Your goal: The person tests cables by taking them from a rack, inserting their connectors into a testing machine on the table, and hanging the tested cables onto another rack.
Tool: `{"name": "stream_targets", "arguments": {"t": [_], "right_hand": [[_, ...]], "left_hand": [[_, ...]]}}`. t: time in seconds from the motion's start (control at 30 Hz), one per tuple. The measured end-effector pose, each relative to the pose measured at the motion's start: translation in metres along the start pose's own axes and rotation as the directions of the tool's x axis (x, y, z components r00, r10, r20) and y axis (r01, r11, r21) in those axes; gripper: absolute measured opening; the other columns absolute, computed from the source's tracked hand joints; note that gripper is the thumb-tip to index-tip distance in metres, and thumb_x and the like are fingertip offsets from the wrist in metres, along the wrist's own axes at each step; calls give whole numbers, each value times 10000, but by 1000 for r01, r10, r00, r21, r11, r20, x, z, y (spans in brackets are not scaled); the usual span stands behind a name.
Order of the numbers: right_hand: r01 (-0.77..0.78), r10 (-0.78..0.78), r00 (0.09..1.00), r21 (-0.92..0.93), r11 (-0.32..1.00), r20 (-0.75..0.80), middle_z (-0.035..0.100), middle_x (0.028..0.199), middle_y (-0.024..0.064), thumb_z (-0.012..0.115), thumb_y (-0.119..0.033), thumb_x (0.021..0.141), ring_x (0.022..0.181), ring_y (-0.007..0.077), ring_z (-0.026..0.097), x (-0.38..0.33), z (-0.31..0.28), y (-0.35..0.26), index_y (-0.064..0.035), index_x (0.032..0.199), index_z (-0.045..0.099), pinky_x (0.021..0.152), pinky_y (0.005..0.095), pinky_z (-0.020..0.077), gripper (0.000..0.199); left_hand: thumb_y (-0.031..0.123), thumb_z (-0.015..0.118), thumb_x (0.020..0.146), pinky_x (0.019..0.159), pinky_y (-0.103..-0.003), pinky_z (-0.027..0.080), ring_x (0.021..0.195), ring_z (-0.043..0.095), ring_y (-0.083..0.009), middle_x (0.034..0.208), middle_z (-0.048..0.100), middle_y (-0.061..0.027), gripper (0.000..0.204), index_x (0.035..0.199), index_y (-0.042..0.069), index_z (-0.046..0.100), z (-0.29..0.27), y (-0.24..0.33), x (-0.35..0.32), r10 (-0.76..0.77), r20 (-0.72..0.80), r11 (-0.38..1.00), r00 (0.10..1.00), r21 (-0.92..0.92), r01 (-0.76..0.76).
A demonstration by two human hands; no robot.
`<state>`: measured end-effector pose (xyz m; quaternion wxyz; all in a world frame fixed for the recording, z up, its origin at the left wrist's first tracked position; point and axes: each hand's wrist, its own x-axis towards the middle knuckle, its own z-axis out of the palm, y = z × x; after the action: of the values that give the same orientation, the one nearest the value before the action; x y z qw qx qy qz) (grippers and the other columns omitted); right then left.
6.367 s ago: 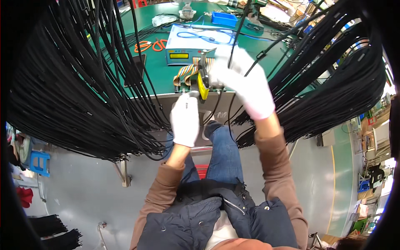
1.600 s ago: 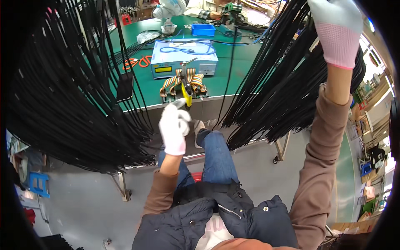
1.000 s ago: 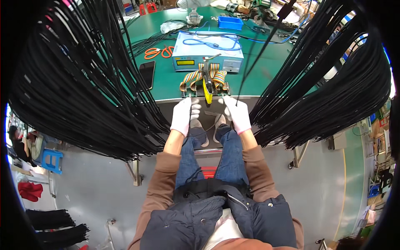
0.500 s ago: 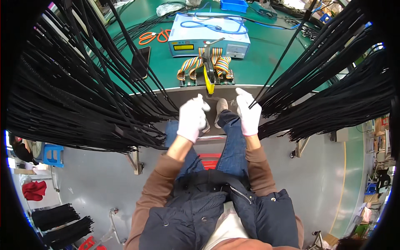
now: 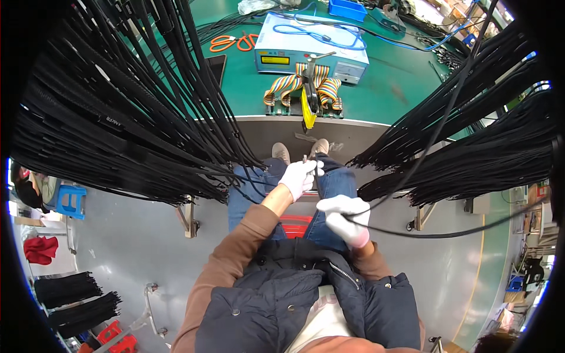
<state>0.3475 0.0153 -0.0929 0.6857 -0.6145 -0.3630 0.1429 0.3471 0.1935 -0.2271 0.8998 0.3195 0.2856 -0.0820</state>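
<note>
Both hands wear white gloves and are in front of the bench, above my knees. My left hand (image 5: 299, 177) is closed around the end of a black cable, and a small connector tip (image 5: 305, 158) sticks up past its fingers. My right hand (image 5: 346, 217), lower and to the right, is closed on the black cable (image 5: 424, 236), which loops out to the right and also runs up toward the upper right. Beyond my hands, at the bench edge, stands a test fixture with striped ribbon cables (image 5: 329, 91) and a black and yellow toggle clamp (image 5: 307, 112).
Thick bundles of black cables hang at the left (image 5: 118, 135) and right (image 5: 459, 153). On the green bench (image 5: 388, 97) are a pale blue tester box (image 5: 276, 44), orange-handled scissors (image 5: 223, 43), a phone (image 5: 218, 67) and a blue bin (image 5: 347, 9). A red stool (image 5: 294, 226) is beneath me.
Both hands have come back toward my body, the right one farthest. A black cable now stretches from them to the right, drawn away from the right bundle. The view has shifted slightly.
</note>
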Motion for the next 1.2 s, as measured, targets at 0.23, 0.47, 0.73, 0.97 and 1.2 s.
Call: {"name": "stream_targets", "arguments": {"t": [0.23, 0.47, 0.73, 0.97, 1.2], "right_hand": [[225, -159, 974, -753, 619, 161, 677, 1071, 122, 650, -70, 817, 891, 253, 645, 9, -23, 32, -25, 1093, 676, 784, 338, 510, 281], [-157, 108, 984, -391, 907, -145, 700, 881, 87, 662, -83, 857, 719, 151, 622, 64, 1, 65, 16, 1016, 673, 697, 251, 501, 188], [-226, 204, 933, -43, 973, -296, 687, 822, 75, 655, -61, 858, 663, 124, 596, 75, 9, 57, 19, 1018, 673, 671, 228, 492, 179], [-134, 60, 931, -185, 973, -360, 685, 830, 66, 661, -63, 857, 657, 108, 575, 92, 8, 56, 16, 997, 678, 647, 223, 478, 162], [-132, 5, 940, -352, 927, -340, 691, 882, 59, 667, -46, 860, 743, 119, 581, 99, 6, 56, 37, 972, 685, 737, 229, 483, 140]], "left_hand": [[170, 563, 945, 550, -232, 432, 584, 541, -150, 807, 689, -62, 249, 1089, 2, 678, 27, 16, -49, 450, 125, 789, 884, 408, -460], [150, 542, 927, 525, -211, 380, 626, 538, -104, 771, 700, -87, 237, 1028, -11, 684, 30, 12, -55, 795, 272, 204, 542, 722, -661], [170, 555, 947, 490, -200, 384, 532, 515, -102, 712, 672, -63, 239, 1027, -14, 687, 27, 61, -65, 746, 20, 554, 666, 537, -637], [194, 554, 964, 357, -195, 232, 377, 341, -51, 611, 600, -29, 241, 964, -1, 695, 30, 96, -62, 508, -23, 860, 861, 67, -506], [207, 601, 938, 339, -220, 180, 348, 325, -57, 531, 562, -22, 225, 889, 21, 717, 30, 110, -63, 524, -55, 851, 850, 84, -519]]}}
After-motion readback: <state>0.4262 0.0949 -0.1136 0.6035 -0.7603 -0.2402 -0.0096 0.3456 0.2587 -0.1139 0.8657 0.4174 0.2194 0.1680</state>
